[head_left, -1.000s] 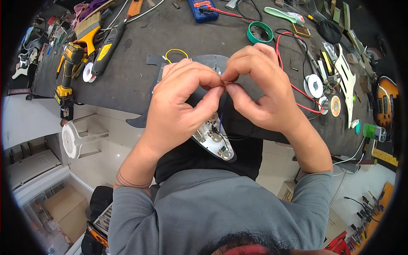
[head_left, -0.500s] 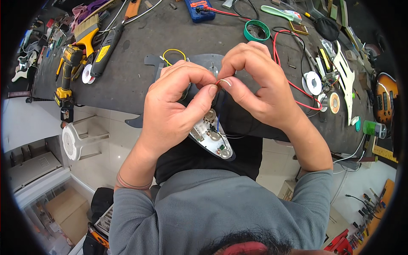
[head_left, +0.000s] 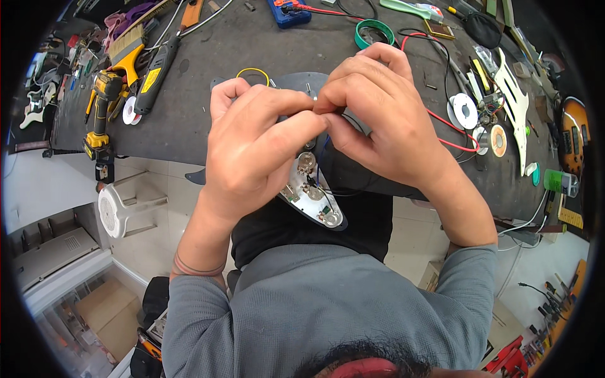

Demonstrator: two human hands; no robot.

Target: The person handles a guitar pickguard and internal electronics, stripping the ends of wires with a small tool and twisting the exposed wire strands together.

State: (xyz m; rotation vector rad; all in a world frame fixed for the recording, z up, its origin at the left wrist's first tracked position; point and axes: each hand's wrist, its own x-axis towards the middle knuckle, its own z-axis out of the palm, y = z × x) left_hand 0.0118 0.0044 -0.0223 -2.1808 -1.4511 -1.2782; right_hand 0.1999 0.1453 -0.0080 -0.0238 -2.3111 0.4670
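My left hand (head_left: pixel 255 145) and my right hand (head_left: pixel 378 120) meet fingertip to fingertip above a dark workbench (head_left: pixel 265 44). Between them they pinch a thin wire (head_left: pixel 328 116) that runs down to a guitar pickguard (head_left: pixel 309 192). The pickguard lies underside up, half over the bench edge, showing round metal pots and dark leads. My hands cover its upper part. A red wire (head_left: pixel 450 126) trails away to the right of my right hand.
A yellow cordless drill (head_left: pixel 101 110) and a black-and-yellow tool (head_left: pixel 154 75) lie at the left. A green tape roll (head_left: pixel 374 33), solder spools (head_left: pixel 465 110) and a white pickguard (head_left: pixel 513 94) sit at the right. A white stool (head_left: pixel 126 201) stands below the bench.
My hands have stayed together over the pickguard, with only small shifts of the fingers on the wire. The view has tilted slightly.
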